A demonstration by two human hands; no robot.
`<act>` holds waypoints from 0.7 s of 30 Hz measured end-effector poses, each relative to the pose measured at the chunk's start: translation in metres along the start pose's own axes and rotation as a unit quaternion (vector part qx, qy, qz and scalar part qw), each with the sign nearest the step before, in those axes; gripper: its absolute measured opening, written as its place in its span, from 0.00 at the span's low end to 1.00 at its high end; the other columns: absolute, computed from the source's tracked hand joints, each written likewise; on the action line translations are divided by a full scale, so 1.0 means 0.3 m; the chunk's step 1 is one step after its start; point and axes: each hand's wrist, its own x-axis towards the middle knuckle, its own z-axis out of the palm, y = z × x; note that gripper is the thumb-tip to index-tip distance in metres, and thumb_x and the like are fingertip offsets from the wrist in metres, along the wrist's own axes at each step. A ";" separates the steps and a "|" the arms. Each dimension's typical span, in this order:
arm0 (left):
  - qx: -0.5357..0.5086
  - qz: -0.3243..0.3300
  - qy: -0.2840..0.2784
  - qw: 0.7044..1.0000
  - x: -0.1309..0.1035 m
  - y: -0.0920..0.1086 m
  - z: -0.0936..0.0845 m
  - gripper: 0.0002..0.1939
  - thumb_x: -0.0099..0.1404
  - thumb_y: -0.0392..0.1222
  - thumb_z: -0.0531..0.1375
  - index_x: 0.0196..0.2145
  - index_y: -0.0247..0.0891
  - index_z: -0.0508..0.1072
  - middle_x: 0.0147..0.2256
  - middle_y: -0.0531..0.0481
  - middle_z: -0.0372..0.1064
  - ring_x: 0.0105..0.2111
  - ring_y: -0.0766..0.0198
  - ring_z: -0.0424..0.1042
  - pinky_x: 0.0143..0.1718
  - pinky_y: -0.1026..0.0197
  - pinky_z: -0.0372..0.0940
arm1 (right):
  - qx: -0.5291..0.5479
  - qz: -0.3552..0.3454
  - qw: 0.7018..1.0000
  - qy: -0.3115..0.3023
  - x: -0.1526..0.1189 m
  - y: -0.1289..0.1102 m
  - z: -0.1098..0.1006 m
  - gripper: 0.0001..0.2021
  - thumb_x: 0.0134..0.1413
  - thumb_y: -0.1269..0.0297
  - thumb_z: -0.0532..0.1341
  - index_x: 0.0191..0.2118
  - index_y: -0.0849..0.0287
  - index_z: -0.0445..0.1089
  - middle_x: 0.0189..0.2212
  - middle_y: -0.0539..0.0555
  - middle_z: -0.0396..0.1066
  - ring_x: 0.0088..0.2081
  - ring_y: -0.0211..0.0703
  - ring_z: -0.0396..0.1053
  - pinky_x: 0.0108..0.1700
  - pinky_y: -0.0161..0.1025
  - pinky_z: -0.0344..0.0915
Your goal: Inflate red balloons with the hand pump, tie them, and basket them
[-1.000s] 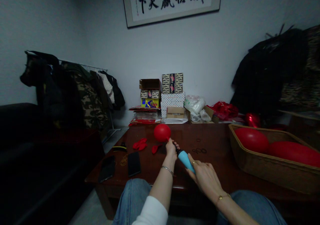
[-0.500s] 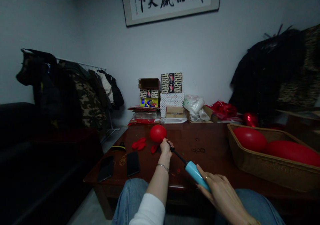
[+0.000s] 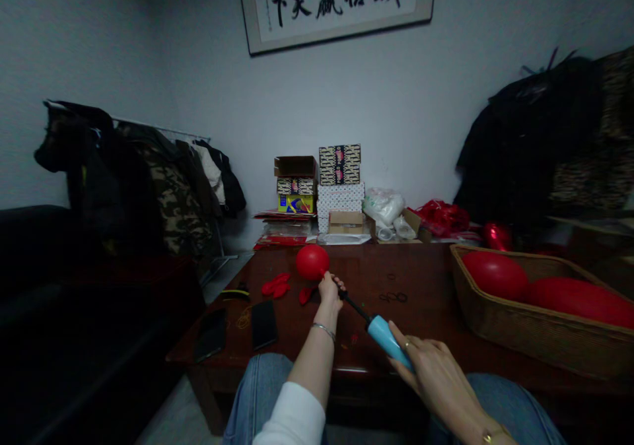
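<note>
A partly inflated red balloon (image 3: 312, 262) points away from me above the table. My left hand (image 3: 329, 288) is closed around its neck, where the black nozzle end of the pump meets it; the fingers hide the joint. The hand pump, with a light blue barrel (image 3: 389, 341) and a thin black rod, slants down toward me. Wrapped around the rear of that barrel is my right hand (image 3: 432, 369), its palm covering the pump's near end. Limp red balloons (image 3: 276, 285) lie on the table left of my left hand.
On the brown table (image 3: 421, 270) are two dark phones (image 3: 264, 324), yellow string and dark rings (image 3: 393, 297). At right stands a wicker basket (image 3: 535, 342) with large red balloons (image 3: 495, 274). Stacked boxes (image 3: 341, 197) and plastic bags (image 3: 385, 206) sit beyond the far edge.
My right hand has shifted slightly forward and left along with the pump's blue barrel. My left hand keeps its grip, and the balloon looks about the same size.
</note>
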 end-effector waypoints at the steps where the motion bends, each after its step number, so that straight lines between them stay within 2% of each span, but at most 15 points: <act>1: 0.003 -0.002 -0.003 1.000 -0.006 -0.004 0.003 0.10 0.64 0.39 0.50 0.25 0.38 0.57 0.16 0.59 0.53 0.12 0.74 0.53 0.14 0.70 0.47 | -0.005 0.007 1.000 -0.012 0.015 -0.010 0.001 0.24 0.57 0.60 0.55 0.59 0.58 0.56 0.36 0.54 0.73 0.35 0.43 0.70 0.39 0.41 0.59; 7: 0.018 -0.028 -0.019 0.999 -0.044 -0.037 0.025 0.11 0.63 0.38 0.51 0.23 0.38 0.57 0.16 0.58 0.53 0.12 0.74 0.53 0.15 0.69 0.48 | -0.030 0.033 0.997 -0.058 0.123 -0.067 0.004 0.25 0.57 0.61 0.54 0.60 0.60 0.56 0.33 0.56 0.72 0.35 0.46 0.70 0.39 0.43 0.57; 11: 0.027 -0.031 -0.009 0.999 -0.042 -0.049 0.015 0.11 0.63 0.39 0.52 0.23 0.38 0.57 0.15 0.59 0.53 0.12 0.74 0.53 0.15 0.69 0.49 | -0.033 0.044 0.996 -0.071 0.157 -0.089 0.021 0.23 0.57 0.61 0.54 0.59 0.60 0.57 0.33 0.56 0.72 0.36 0.47 0.70 0.39 0.42 0.56; 17: 0.022 -0.027 0.017 0.999 0.005 -0.041 -0.043 0.10 0.62 0.37 0.52 0.23 0.38 0.57 0.15 0.60 0.51 0.11 0.74 0.52 0.15 0.70 0.47 | -0.016 0.032 0.998 -0.057 0.109 -0.103 0.042 0.23 0.57 0.60 0.54 0.58 0.57 0.58 0.34 0.55 0.73 0.35 0.44 0.70 0.39 0.41 0.57; 21: 0.017 -0.023 0.018 0.999 0.034 -0.020 -0.070 0.09 0.61 0.35 0.52 0.23 0.38 0.57 0.15 0.59 0.52 0.12 0.74 0.53 0.14 0.70 0.47 | 0.002 0.007 1.000 -0.030 0.045 -0.076 0.045 0.24 0.56 0.61 0.55 0.59 0.57 0.56 0.35 0.55 0.73 0.35 0.44 0.70 0.39 0.41 0.58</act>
